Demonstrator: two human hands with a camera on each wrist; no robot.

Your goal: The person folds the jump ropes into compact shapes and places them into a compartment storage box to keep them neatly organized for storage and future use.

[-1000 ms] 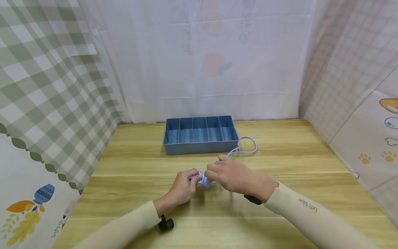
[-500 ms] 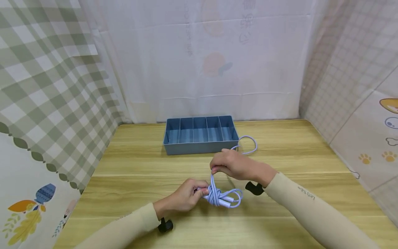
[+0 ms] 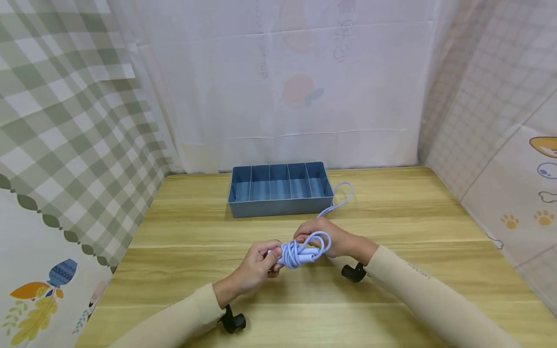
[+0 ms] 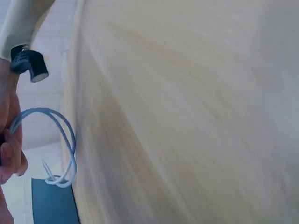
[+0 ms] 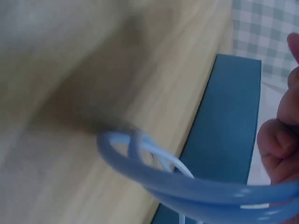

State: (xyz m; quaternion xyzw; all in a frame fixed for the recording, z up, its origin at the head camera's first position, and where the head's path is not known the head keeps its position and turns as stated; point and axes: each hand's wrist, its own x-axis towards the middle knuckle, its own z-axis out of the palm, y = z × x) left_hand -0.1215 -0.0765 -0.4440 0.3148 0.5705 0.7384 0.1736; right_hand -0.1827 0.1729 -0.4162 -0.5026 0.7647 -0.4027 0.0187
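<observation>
Head view: the rope (image 3: 291, 255) is bundled above the middle of the table (image 3: 413, 208), several turns wrapped around pale handles (image 3: 311, 256). The left hand (image 3: 256, 265), at the bundle's 8 o'clock, has thumb and fingers clamped on its near end. The right hand (image 3: 334, 238), at 2 o'clock, has bent fingers pinching the rope just beside the wraps; a loose loop curves in front of that hand. More rope runs from behind it, toward 1 o'clock, to the end of the tray (image 3: 278, 208), which sits at the bundle's 12 o'clock. Black wrist cameras (image 3: 233, 323) show beneath both cuffs.

Left wrist view: blurred table fills most of it. Bent fingers (image 4: 13, 156) show at the 9 o'clock edge, a rope loop bowing out beside them; the tray lies between 7 and 8.

Right wrist view: rope loops sweep from the centre to 4 o'clock, before the tray. Curled fingers show at 3 o'clock; I cannot tell whose grip it is. Checked cloth (image 5: 262, 35) fills 2 o'clock.
</observation>
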